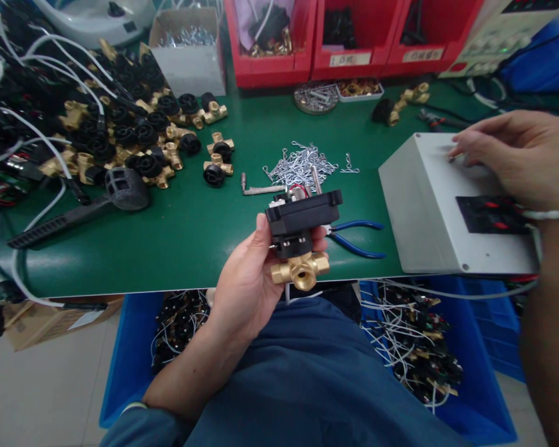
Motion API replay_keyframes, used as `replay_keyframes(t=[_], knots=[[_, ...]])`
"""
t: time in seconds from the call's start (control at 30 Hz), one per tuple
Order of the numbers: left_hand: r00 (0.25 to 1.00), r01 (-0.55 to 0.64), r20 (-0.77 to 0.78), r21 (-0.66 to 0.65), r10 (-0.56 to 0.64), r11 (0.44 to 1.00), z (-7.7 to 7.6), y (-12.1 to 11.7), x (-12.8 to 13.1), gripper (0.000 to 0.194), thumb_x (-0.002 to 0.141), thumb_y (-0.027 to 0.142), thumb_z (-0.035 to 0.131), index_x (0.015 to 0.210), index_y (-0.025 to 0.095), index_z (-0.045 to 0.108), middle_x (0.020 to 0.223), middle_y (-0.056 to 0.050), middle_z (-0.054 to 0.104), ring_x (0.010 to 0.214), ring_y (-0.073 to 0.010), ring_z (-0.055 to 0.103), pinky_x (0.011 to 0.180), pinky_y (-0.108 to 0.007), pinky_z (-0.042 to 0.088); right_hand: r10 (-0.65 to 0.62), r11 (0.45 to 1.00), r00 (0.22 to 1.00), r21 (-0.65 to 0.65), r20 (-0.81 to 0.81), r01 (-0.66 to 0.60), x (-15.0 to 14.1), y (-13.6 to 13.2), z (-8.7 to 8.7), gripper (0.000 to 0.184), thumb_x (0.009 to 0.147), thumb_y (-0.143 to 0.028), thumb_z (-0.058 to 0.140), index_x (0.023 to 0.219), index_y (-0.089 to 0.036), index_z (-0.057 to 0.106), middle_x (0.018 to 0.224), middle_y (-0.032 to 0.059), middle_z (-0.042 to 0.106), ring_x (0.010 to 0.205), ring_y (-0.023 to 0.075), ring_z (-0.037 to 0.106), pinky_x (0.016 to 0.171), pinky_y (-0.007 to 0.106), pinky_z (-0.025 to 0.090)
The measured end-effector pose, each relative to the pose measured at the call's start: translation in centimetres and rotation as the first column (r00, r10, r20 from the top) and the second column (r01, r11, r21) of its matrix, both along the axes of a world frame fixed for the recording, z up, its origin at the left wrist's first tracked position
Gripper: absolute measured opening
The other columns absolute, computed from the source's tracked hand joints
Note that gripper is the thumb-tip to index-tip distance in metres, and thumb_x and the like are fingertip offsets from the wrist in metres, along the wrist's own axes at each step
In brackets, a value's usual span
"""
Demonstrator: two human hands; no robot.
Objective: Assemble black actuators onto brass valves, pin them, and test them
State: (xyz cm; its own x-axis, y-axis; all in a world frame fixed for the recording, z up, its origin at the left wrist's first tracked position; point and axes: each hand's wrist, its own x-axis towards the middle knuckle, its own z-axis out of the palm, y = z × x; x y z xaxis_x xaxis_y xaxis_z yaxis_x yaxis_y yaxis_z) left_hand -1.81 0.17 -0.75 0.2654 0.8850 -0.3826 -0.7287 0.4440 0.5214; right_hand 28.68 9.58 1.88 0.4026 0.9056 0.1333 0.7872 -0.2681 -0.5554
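Observation:
My left hand [249, 282] is wrapped round a motorized valve, holding it upright over the bench's front edge. The valve has a black actuator housing [305, 211] on top and a brass three-port body [302, 271] below. My right hand [517, 155] rests over the light grey control box [423, 198], thumb and forefinger pinched at a small metal toggle switch on its top face. The switch is mostly covered by the fingertips. Black and red terminals [491, 214] sit on the box near my wrist. Blue-handled pliers [358, 239] lie between the valve and the box.
Metal spring clips [302, 162] are heaped on the green bench [181, 267]. Brass valves [172, 152] and a black mallet [88, 208] lie left. Red bins [274, 71] and a clip carton [189, 68] stand behind. Blue crates [130, 347] with wired units are below.

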Motion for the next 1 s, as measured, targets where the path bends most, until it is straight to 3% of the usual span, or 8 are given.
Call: replay_keyframes(t=[0.53,0.67,0.77,0.87,1.0], knots=[[1.0,0.002,-0.018,-0.024,-0.002,1.0,-0.1,0.1,0.0,0.049,0.109,0.029,0.03,0.101,0.008,0.074,0.086,-0.011,0.079,0.076,-0.0149,0.078,0.074,-0.023,0.064,0.021,1.0,1.0,0.011,-0.013,-0.021,0.1,0.1,-0.3,0.013,0.089,-0.027,0.07,0.097,-0.019,0.077,0.083,0.0048,0.069,0.066,0.0104,0.054,0.072,0.033,0.043],[0.992,0.053,0.122,-0.139,-0.036,0.989,0.3,0.4,-0.1,0.062,0.109,0.031,0.017,0.093,0.008,0.072,0.075,-0.011,0.075,0.066,-0.015,0.075,0.063,-0.024,0.064,0.038,0.999,0.999,0.02,-0.015,-0.038,0.3,0.1,-0.3,0.012,0.088,-0.027,0.071,0.096,-0.02,0.077,0.082,0.0043,0.069,0.066,0.0099,0.054,0.071,0.032,0.042],[0.954,0.142,0.287,-0.198,-0.081,0.97,0.7,0.4,-0.3,0.068,0.105,0.027,0.006,0.104,0.01,0.071,0.058,-0.007,0.064,0.05,-0.0138,0.064,0.046,-0.021,0.055,0.033,0.999,0.999,-0.019,0.021,-0.032,0.5,0.1,-0.2,0.018,0.088,-0.034,0.072,0.101,-0.023,0.078,0.085,0.0043,0.07,0.067,0.0106,0.054,0.069,0.032,0.041],[0.963,0.109,0.267,-0.229,-0.045,0.967,0.7,0.2,-0.5,0.057,0.103,0.027,0.014,0.113,0.014,0.069,0.051,-0.001,0.053,0.042,-0.0126,0.053,0.04,-0.02,0.047,0.06,0.998,0.995,-0.03,0.077,-0.057,1.4,0.2,-0.7,0.027,0.086,-0.047,0.073,0.103,-0.026,0.078,0.088,0.0044,0.071,0.068,0.0124,0.054,0.068,0.034,0.039],[0.982,0.096,0.183,-0.28,-0.045,0.955,0.3,-0.1,-0.7,0.038,0.098,0.034,0.037,0.111,0.018,0.068,0.046,0.005,0.039,0.036,-0.0101,0.033,0.04,-0.021,0.04,0.209,0.978,0.974,-0.013,0.087,-0.209,4.1,0.9,-2.3,0.044,0.08,-0.064,0.075,0.104,-0.027,0.078,0.092,0.0046,0.071,0.075,0.0149,0.057,0.07,0.035,0.039]])
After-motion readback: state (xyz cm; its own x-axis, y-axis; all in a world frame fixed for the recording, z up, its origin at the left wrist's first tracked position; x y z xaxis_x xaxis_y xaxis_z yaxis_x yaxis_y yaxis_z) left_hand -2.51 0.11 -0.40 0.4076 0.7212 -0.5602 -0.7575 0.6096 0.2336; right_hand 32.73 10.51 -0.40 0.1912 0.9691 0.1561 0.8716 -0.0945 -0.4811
